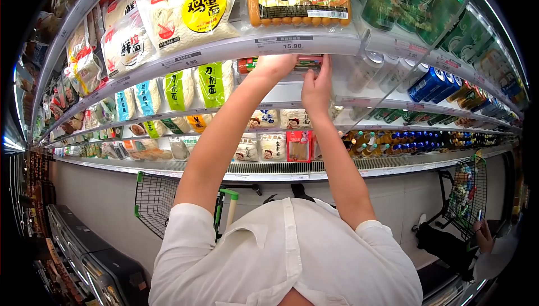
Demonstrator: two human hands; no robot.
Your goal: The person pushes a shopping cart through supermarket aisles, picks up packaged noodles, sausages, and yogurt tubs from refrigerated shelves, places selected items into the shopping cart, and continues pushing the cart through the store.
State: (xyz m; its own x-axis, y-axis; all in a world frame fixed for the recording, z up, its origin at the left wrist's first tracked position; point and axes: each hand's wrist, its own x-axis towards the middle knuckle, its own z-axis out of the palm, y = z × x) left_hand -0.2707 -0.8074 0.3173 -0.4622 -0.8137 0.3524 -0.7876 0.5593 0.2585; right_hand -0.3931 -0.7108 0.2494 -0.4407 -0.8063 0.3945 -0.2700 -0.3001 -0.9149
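Note:
Both my arms reach into the chilled shelf under the front price rail. My left hand [277, 67] lies against a red and green flat packet [248, 65], its fingers mostly hidden behind the rail and the packet. At the right end of that packet is my right hand [318, 88], thumb and fingers closed around its edge. The packet's label is too covered to read. Directly above, a packet of hot dog sausages [298, 4] rests on the upper shelf, beside a bag of egg noodles [188, 11].
The price rail [292, 45] runs just above my hands. Green-labelled noodle packs [212, 85] sit to the left. A clear divider [393, 84] separates cans [429, 84] on the right. Below stand a shopping cart [154, 199] and, at right, another person [449, 247] near a second cart [469, 193].

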